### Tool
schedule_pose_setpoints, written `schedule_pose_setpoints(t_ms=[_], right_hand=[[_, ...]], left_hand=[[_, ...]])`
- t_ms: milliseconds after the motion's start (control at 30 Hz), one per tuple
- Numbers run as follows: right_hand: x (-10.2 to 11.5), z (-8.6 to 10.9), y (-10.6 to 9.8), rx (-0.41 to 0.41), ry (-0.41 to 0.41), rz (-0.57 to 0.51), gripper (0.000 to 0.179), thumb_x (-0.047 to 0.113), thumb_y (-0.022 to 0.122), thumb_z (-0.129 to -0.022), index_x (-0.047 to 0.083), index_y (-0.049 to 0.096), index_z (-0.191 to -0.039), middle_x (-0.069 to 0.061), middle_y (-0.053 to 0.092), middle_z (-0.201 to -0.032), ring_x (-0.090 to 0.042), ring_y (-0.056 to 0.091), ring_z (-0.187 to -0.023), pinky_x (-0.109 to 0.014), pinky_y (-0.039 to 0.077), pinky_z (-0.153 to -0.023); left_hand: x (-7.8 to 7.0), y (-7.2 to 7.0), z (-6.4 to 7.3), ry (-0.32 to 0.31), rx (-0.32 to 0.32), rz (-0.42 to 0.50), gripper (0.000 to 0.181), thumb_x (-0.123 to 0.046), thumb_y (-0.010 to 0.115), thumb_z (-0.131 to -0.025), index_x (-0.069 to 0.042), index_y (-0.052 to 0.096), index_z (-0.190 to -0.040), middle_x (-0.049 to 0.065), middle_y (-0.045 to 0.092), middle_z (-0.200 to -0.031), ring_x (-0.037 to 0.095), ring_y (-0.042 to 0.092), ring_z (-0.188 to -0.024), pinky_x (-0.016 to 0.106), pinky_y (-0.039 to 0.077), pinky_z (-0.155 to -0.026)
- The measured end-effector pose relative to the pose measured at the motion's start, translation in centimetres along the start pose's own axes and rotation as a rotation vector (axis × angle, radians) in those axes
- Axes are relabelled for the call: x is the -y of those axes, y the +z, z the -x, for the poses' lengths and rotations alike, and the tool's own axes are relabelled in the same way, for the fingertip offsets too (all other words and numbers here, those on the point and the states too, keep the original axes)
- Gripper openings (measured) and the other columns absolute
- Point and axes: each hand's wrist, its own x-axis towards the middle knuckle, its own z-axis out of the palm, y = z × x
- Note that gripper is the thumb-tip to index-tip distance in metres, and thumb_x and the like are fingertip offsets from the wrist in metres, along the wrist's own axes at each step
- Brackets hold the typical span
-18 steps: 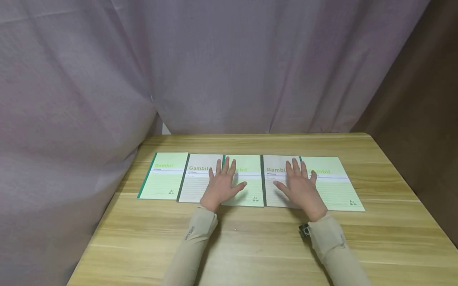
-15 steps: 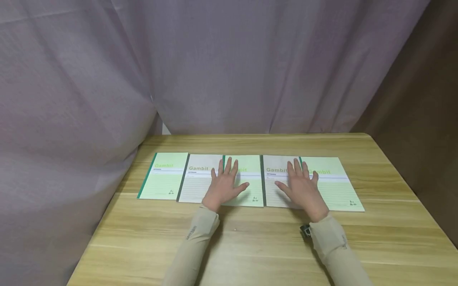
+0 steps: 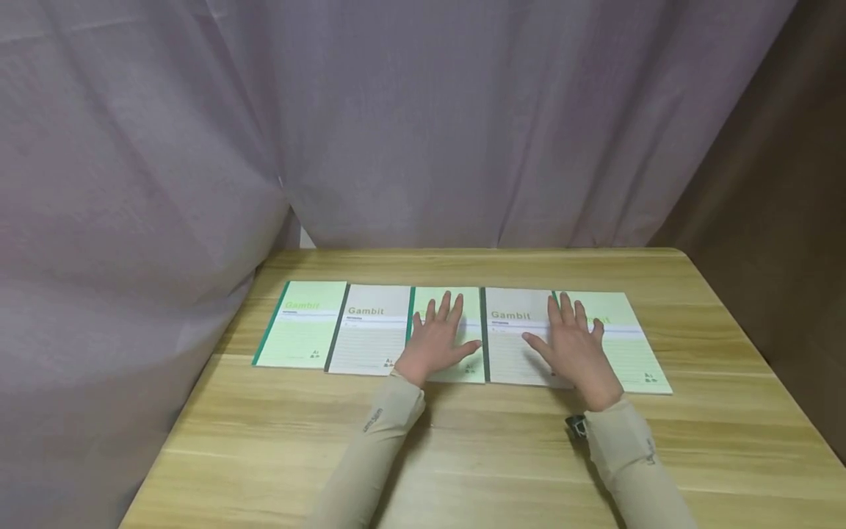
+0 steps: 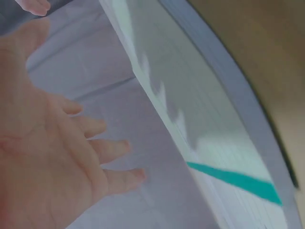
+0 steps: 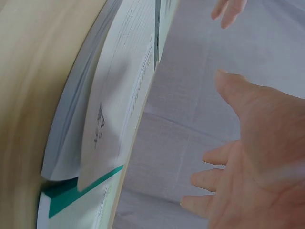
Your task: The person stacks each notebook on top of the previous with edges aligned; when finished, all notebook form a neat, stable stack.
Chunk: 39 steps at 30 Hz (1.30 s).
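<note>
Several Gambit notebooks lie flat side by side in a row, green and white covers alternating. My left hand (image 3: pixel 436 342), fingers spread, is over the middle green notebook (image 3: pixel 471 312); the left wrist view shows a gap between palm and cover. My right hand (image 3: pixel 576 349) is spread the same way over the seam between a white notebook (image 3: pixel 507 360) and the rightmost green notebook (image 3: pixel 634 360). In the right wrist view the white notebook's pages (image 5: pixel 78 129) fan slightly at the corner, below the palm. Neither hand holds anything.
Farther left in the row are another white notebook (image 3: pixel 366 342) and a green notebook (image 3: pixel 297 338) with a green spine. The wooden table (image 3: pixel 489 463) has its far edge against a grey curtain (image 3: pixel 423 132). A brown curtain (image 3: pixel 786 242) hangs to the right.
Both hands have shifted to the right above the notebooks, fingers still spread. The row of notebooks has stayed practically where it was.
</note>
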Motion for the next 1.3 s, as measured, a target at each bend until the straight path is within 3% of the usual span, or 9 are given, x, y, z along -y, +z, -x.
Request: schedule_pose_setpoints(t_ms=[567,867,1133,1300], right_hand=[[-2.0,0.6,-1.8,0.049,0.067,-0.028,0.087,0.039,0.056,-0.102,-0.015,0.011,-0.153,-0.042,0.006,-0.157,-0.062,0.009,-0.14,-0.081,0.011,-0.102],[-3.3,0.8,-2.4,0.027,0.079,0.001,0.086,0.037,0.058,-0.1,-0.019,0.016,-0.15,-0.046,0.012,-0.152,-0.065,0.021,-0.134,-0.081,0.026,-0.095],[-4.0,0.9,-3.5,0.052,0.107,-0.028,0.085,0.035,0.057,-0.101,-0.02,0.014,-0.149,-0.047,0.012,-0.151,-0.067,0.022,-0.133,-0.081,0.026,-0.095],[-5.1,1.1,-3.9,0.047,0.106,-0.063,0.085,0.036,0.056,-0.102,-0.022,0.014,-0.148,-0.048,0.015,-0.15,-0.068,0.023,-0.131,-0.08,0.025,-0.098]], left_hand=[[-3.2,0.3,-1.5,0.026,0.069,0.073,0.095,-0.058,0.056,-0.097,-0.014,0.004,-0.164,0.012,0.007,-0.168,0.045,0.019,-0.148,0.063,0.024,-0.114],[-5.0,0.4,-2.2,0.011,0.061,0.152,0.103,-0.051,0.064,-0.095,-0.011,-0.002,-0.163,0.011,0.009,-0.169,0.046,0.022,-0.147,0.06,0.027,-0.115],[-6.7,0.9,-2.7,0.032,0.072,0.187,0.105,-0.05,0.066,-0.094,-0.011,-0.002,-0.163,0.011,0.014,-0.168,0.045,0.027,-0.146,0.057,0.031,-0.114],[-7.5,1.3,-3.2,0.045,0.055,0.223,0.104,-0.048,0.066,-0.095,-0.01,-0.002,-0.163,0.012,0.015,-0.168,0.047,0.023,-0.147,0.056,0.029,-0.115]])
